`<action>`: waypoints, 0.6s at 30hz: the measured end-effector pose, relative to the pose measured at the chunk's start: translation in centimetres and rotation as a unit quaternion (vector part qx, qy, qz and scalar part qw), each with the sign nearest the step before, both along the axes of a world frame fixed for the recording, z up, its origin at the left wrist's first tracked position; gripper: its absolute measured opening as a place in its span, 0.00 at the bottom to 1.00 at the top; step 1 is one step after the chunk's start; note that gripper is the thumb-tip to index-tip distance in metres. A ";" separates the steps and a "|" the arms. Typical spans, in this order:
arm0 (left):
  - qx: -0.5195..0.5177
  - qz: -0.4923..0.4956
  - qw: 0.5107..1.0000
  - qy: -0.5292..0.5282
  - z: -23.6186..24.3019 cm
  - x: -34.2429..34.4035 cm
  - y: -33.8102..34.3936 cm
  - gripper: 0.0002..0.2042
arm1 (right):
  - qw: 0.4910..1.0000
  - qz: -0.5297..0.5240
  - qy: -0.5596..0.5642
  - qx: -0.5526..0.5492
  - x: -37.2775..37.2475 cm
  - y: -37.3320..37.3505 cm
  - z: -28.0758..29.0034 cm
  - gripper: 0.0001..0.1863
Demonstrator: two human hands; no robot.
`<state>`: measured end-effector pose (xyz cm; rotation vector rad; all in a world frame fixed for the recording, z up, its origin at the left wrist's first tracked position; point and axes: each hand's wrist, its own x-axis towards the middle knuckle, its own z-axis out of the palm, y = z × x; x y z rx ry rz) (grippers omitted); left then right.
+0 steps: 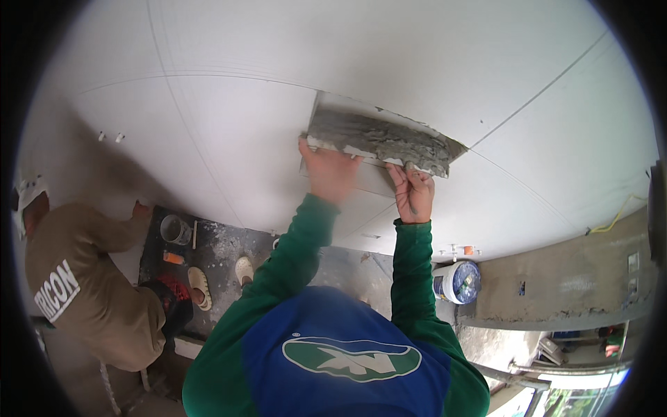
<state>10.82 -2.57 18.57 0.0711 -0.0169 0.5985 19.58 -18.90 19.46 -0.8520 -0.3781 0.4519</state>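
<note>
Both hands on a mortar-coated strip, held at the wall recess.
Left hand (331,170) partly spread at the strip's lower left edge, blurred; can't tell how firm its grip is. Right hand (415,196) nearly closed, fingertips pinching the lower edge near the right end. Flat white-edged strip with rough grey mortar (381,137) sits in front of the rectangular recess (376,179) in the smooth white wall (243,139). Down right: white round bucket with blue top (458,282). Left: crouching co-worker in brown long-sleeved top (104,292), near grey open bucket (175,230) on dark, white-spattered floor (224,244).
</note>
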 end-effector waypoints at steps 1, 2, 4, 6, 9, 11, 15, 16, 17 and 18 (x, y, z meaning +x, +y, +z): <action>0.000 0.006 1.000 0.002 0.1 0.4 -0.1 0.37 | 1.000 -0.004 0.007 -0.006 0.2 0.3 0.4 0.09; -0.012 -0.001 1.000 -0.006 1.0 0.6 -0.3 0.37 | 1.000 -0.001 0.008 0.012 1.2 0.0 -0.2 0.08; -0.020 -0.004 1.000 -0.016 1.1 1.3 -0.5 0.37 | 0.999 0.014 0.007 0.047 2.9 -0.4 -1.2 0.09; -0.050 0.000 0.999 0.014 1.6 1.8 -0.6 0.36 | 0.999 0.018 -0.004 0.039 3.7 -0.4 -0.8 0.09; -0.045 0.004 0.999 -0.017 1.1 2.1 -0.4 0.36 | 1.000 0.011 -0.005 0.007 3.7 -0.2 0.4 0.09; -0.036 0.006 0.998 -0.048 0.9 2.3 -0.3 0.35 | 1.000 0.006 -0.008 0.001 3.9 -0.1 0.6 0.09; -0.037 0.004 0.997 -0.065 1.5 2.9 -0.7 0.35 | 1.000 0.003 -0.025 -0.002 4.4 -0.3 1.2 0.06; -0.038 0.000 0.997 -0.066 1.6 2.9 -0.7 0.35 | 1.000 0.002 -0.028 -0.011 4.4 -0.3 1.6 0.05; -0.035 0.003 0.997 -0.068 1.8 3.0 -0.8 0.35 | 1.000 0.002 -0.028 -0.011 4.4 -0.3 1.7 0.05; -0.032 0.005 0.997 -0.070 2.0 3.0 -0.8 0.36 | 1.000 0.002 -0.027 -0.011 4.4 -0.3 1.9 0.05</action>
